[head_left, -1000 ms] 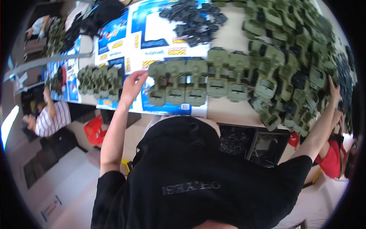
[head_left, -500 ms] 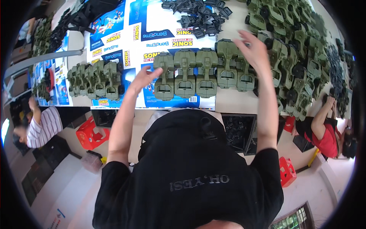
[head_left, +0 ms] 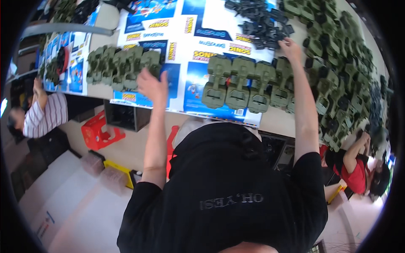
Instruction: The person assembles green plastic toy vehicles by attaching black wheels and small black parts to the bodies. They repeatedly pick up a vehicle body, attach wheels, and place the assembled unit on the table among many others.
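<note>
Toy vehicle bodies in olive-green plastic stand side by side in a row (head_left: 215,90) on the printed sheet in front of me. My left hand (head_left: 152,87), fingers apart and holding nothing, is over the right end of a second group of green vehicle bodies (head_left: 120,69) to the left. My right hand (head_left: 292,51) reaches past the row's right end to the edge of a heap of small black plastic parts (head_left: 263,25). Its fingers look slightly apart at the nearest pieces, and I see nothing held in them.
More green vehicle bodies (head_left: 322,80) crowd the table's right side. A grey bar (head_left: 67,28) crosses at the upper left. Below the table are a dark crate (head_left: 126,117) and a red stool (head_left: 99,131). One person (head_left: 46,111) sits at the left, another (head_left: 354,168) at the right.
My left hand has gone left, from the front row to the left group. My right hand has left the row's right end for the black parts. The whole view has shifted.
</note>
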Tool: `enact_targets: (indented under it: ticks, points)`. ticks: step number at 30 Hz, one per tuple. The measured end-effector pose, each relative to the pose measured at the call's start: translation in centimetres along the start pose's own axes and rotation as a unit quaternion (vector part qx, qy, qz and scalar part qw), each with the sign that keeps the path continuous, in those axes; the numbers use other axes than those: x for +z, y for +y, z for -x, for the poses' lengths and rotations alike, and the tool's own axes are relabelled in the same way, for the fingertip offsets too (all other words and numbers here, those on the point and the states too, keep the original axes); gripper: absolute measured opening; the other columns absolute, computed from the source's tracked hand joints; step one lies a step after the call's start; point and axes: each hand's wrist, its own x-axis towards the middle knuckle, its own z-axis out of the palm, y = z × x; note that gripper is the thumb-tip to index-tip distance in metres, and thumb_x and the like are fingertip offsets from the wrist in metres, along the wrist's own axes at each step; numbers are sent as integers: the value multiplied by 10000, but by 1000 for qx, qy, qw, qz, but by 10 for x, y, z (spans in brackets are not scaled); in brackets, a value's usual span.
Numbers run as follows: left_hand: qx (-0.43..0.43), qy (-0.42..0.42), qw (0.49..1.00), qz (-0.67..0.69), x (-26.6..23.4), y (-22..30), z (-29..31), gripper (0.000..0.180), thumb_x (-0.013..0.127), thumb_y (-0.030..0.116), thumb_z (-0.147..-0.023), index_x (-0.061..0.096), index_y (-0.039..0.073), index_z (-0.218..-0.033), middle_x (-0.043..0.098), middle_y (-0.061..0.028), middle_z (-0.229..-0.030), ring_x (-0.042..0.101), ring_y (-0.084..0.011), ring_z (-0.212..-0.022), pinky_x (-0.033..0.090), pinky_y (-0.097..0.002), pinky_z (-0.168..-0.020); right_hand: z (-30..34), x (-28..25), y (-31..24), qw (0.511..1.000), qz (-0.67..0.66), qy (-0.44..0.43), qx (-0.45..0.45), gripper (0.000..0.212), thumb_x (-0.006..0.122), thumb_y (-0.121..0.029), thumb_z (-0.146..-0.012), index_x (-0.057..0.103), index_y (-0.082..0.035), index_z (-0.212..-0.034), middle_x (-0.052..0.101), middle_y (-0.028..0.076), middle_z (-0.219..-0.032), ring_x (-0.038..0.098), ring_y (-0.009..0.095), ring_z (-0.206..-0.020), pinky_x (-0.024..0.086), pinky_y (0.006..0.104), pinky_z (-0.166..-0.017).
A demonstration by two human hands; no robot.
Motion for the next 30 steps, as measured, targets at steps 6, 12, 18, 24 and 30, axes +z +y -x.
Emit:
enact_targets:
  ticks: [6, 12, 18, 24, 30]
  points:
    - [-16, -98, 994, -37, 23, -20, -21, 874, 701, 622, -649, 471, 7, -1225, 620, -203, -1030, 552, -371, -1010, 375, -509, -843, 11, -2, -18, 1000, -11, 20, -5, 464, 713, -269, -699, 624, -25, -1083, 678, 160, -996, 660, 241, -924, 508, 357, -809]
    - [-23, -221, 972, 70, 20, 7, -14, 858, 801, 555, -547, 521, 1, -1139, 626, -227, -1013, 558, -401, -1002, 429, -490, -831, 22, -25, 1, 995, -94, 30, 3, 455, 739, -253, -728, 639, -26, -1109, 680, 145, -1000, 654, 242, -923, 500, 337, -833]
    - [-55, -317, 936, 141, 30, -5, -27, 861, 818, 503, -535, 503, -14, -1148, 621, -233, -1074, 585, -398, -1020, 457, -453, -859, 35, -46, -13, 981, -173, 88, 1, 400, 746, -226, -749, 644, -14, -1072, 684, 118, -954, 648, 190, -892, 499, 309, -818]
    - [-75, -417, 809, 408, 11, -12, -47, 382, 727, 236, -794, 582, 12, -1069, 636, -61, -931, 592, -120, -794, 490, -262, -695, 41, -62, -24, 966, -237, 108, 6, 411, 741, -183, -755, 580, -22, -1097, 665, 92, -991, 622, 145, -838, 489, 285, -766]
    - [53, -511, 704, 491, -92, 68, -30, 272, 633, 97, -839, 570, -7, -1082, 627, -41, -957, 581, -109, -818, 500, -268, -699, 108, -82, -91, 890, -451, -14, -57, 490, 716, -90, -790, 483, -23, -1215, 635, 83, -1034, 591, 121, -875, 477, 270, -751]
